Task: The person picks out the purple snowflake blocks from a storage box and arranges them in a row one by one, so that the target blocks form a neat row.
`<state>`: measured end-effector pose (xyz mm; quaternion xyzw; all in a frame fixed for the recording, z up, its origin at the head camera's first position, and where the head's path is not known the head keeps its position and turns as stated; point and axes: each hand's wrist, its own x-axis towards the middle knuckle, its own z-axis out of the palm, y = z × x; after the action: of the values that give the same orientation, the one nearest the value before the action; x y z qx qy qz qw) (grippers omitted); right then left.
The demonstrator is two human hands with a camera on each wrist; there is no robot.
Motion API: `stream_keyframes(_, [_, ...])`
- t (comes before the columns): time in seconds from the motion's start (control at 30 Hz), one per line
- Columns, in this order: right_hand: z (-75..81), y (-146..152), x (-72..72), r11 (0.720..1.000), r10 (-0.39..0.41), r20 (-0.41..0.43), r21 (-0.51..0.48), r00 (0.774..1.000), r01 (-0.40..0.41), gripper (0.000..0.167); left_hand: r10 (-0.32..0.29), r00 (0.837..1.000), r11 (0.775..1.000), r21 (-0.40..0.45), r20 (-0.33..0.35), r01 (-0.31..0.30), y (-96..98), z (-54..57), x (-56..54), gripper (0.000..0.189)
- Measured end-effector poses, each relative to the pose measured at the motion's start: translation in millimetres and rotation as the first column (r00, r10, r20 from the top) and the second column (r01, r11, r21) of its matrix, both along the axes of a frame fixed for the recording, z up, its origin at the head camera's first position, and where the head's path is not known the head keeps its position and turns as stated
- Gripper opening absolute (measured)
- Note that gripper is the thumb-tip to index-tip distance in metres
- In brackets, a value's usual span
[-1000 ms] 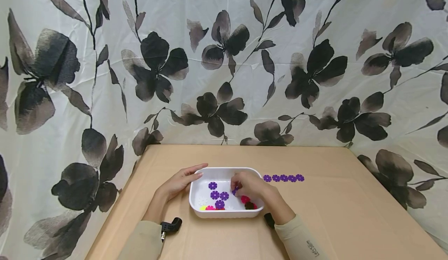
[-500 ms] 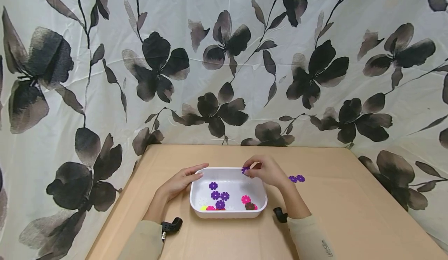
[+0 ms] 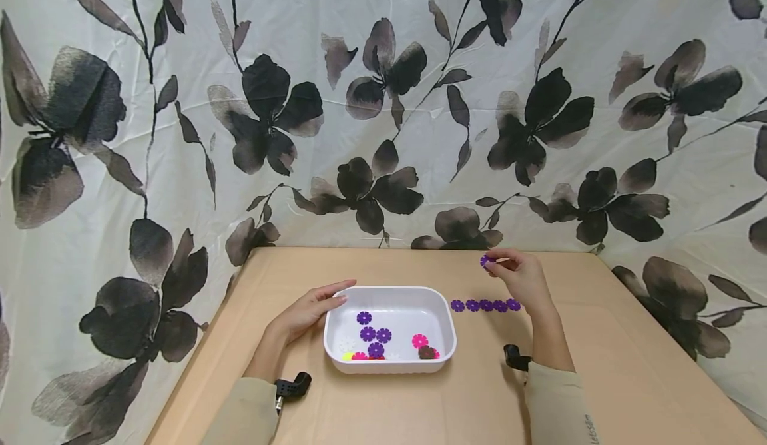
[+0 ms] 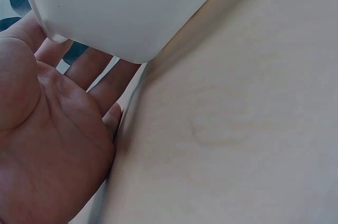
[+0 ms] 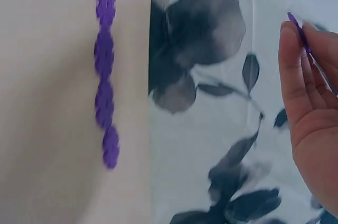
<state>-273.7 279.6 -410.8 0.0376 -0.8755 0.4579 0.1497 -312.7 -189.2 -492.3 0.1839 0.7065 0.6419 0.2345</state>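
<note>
My left hand (image 3: 305, 312) holds the left end of a white plastic tray (image 3: 389, 367), its thumb at the rim; in the left wrist view the fingers (image 4: 88, 68) lie along the tray's outer wall. Between thumb and fingers, my right hand (image 3: 524, 282) pinches a purple flower-shaped disc (image 3: 485, 262), raised above the far right part of the table. The right wrist view shows that disc (image 5: 299, 29) edge-on. Below this hand, several matching purple discs (image 3: 487, 305) form a straight row on the table, right of the tray.
Inside the tray lie more purple discs (image 3: 368, 334), pink ones (image 3: 420, 341), a brown one (image 3: 427, 352) and a yellow one (image 3: 348, 356). The tan tabletop (image 3: 383, 412) ends at the back against a white floral cloth (image 3: 455, 132).
My right hand has lifted a purple disc out of the tray and carried it right and away from me, past the row. The left hand and tray have stayed put.
</note>
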Motion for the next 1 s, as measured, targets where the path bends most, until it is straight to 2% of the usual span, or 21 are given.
stream_keyframes(0.23, [-7.1, 28, 6.8, 0.993, -0.109, 0.066, -0.035, 0.992, 0.111, 0.031, -0.003, 1.0, 1.0, 0.002, 0.002, 0.003, -1.0, 1.5, 0.5, 0.054])
stream_keyframes(0.43, [-17.1, 42, 9.4, 0.978, -0.205, 0.149, 0.068, 0.967, 0.197, 0.029, 0.001, 1.0, 1.0, 0.0, 0.002, -0.001, -1.0, 1.5, 0.2, 0.054])
stream_keyframes(0.6, [-28.9, 60, 18.4, 0.967, -0.247, 0.281, 0.132, 0.928, 0.218, 0.027, 0.001, 1.0, 1.0, -0.004, 0.004, -0.001, -0.5, 1.9, 0.3, 0.056])
stream_keyframes(0.7, [-34.1, 65, 24.0, 0.966, -0.258, 0.336, 0.104, 0.906, 0.237, 0.026, 0.001, 1.0, 1.0, -0.004, 0.002, -0.001, -0.4, 2.7, 0.4, 0.056])
stream_keyframes(1.0, [-44.9, 66, 22.4, 0.962, -0.266, 0.358, 0.163, 0.895, 0.221, 0.021, -0.003, 1.0, 1.0, -0.004, 0.005, 0.003, -0.3, 4.3, 0.7, 0.054])
